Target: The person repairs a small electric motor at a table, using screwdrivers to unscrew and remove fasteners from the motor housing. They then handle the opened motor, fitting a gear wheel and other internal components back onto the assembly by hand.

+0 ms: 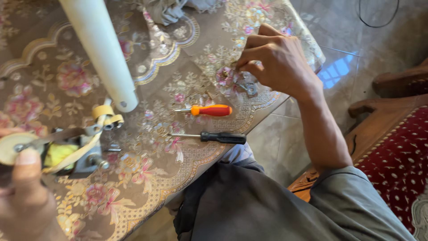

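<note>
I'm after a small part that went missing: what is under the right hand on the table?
Under the right hand a small grey metal piece shows by the fingertips, on the floral tablecloth. Anything beneath the palm is covered.

Small grey metal fitting (249, 88), lying flat on floral cloth just above the orange-handled screwdriver (209, 110). Grey metal assembly (87, 154) with yellow tape and pale disc (11, 147), well left of that screwdriver.
</note>
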